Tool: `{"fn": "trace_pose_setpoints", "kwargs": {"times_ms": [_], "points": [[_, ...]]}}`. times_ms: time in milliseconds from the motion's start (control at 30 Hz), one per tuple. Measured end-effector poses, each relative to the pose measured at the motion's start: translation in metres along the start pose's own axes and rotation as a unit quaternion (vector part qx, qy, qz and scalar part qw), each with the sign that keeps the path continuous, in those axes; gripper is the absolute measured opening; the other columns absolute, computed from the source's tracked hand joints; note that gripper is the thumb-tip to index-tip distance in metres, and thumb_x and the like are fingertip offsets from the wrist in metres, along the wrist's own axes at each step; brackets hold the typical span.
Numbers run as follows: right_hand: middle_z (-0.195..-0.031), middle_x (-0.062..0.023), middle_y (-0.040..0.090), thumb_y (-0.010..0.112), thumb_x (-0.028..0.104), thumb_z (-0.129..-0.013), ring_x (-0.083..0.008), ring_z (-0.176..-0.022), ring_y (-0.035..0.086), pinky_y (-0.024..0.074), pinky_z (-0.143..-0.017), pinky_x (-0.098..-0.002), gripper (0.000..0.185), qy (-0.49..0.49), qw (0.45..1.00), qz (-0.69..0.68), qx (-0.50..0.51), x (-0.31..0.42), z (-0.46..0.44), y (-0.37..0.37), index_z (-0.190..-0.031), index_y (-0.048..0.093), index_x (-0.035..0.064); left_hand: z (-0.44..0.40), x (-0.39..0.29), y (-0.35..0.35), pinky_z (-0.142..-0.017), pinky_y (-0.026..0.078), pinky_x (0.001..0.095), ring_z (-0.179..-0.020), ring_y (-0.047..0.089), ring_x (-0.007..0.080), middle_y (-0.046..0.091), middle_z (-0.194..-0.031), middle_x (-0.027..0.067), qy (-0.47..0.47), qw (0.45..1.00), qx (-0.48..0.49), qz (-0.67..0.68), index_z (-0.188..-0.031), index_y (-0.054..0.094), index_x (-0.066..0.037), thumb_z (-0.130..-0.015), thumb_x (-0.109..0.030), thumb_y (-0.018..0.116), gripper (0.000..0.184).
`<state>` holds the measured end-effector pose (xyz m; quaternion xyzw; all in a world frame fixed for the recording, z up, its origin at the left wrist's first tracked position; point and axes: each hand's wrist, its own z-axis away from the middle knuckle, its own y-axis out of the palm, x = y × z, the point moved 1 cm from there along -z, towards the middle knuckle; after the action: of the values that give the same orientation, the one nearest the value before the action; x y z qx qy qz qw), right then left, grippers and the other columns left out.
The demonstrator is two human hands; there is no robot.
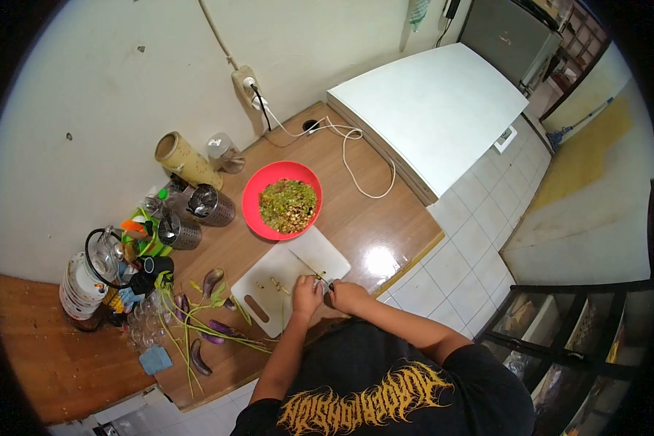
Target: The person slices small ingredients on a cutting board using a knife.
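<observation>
My right hand is closed around the dark handle of a kitchen knife. The blade points away from me over a white cutting board. Close beside it, my left hand has its fingers curled together at the board; a small pale piece shows near the fingertips, but what they grip is hidden. Small cut vegetable pieces lie on the board left of that hand. Beyond the board stands a red bowl with chopped green and pale vegetables in it.
Left of the board lie purple eggplants and long green beans. Perforated metal holders, a clear jar and a blue cloth stand or lie farther left. A white cable trails across the back of the wooden table.
</observation>
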<state>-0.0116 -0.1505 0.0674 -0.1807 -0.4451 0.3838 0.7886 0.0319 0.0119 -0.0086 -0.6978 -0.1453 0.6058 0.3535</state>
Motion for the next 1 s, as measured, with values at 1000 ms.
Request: {"fn": "trace_pose_setpoints", "kwargs": {"times_ms": [1000], "points": [[-0.089, -0.0266, 0.072, 0.053, 0.026, -0.094, -0.0433, -0.083, 0.071, 0.0557, -0.076, -0.0536, 0.032, -0.009, 0.999, 0.017, -0.034, -0.017, -0.02, 0.024, -0.102, 0.06, -0.0045, -0.01, 0.027, 0.017, -0.079, 0.049, 0.0498, -0.089, 0.059, 0.0427, 0.059, -0.094, 0.0214, 0.016, 0.999, -0.033, -0.013, -0.093, 0.06, -0.002, -0.087, -0.007, 0.066, 0.01]]}}
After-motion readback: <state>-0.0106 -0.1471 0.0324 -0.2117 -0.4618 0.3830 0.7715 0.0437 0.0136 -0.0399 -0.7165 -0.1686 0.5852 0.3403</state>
